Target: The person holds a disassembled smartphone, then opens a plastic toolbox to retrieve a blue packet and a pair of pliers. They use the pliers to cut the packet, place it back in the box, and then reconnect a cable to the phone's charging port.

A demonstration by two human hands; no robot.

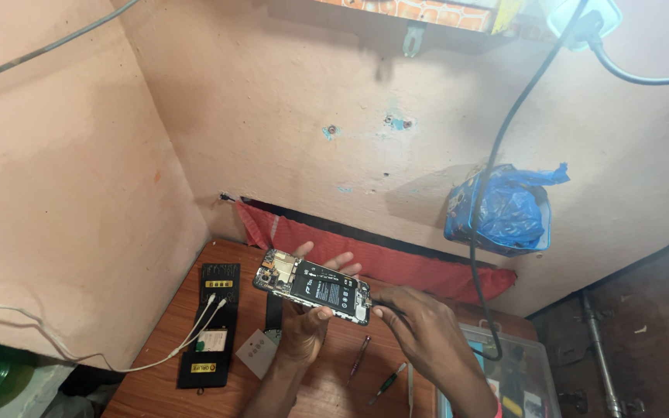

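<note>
Left hand (303,329) cradles opened phone (313,286) above worktop (327,391) centre, fingers wrapped round it. Right hand (420,321) pinches thin tool at phone's right end. Blue bag (505,209) hangs on wall; black board (214,325) near left edge.

left hand (303,329) cradles opened phone (313,286) | right hand (416,317) pinches tool at its end | screwdrivers (373,371) on table (156,387)

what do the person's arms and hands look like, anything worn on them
Both hands are bare, with no gloves or rings visible. The left hand and its forearm show no sleeve. The right hand is bare too, with a red-pink band at the arm near the frame's bottom edge.
</note>
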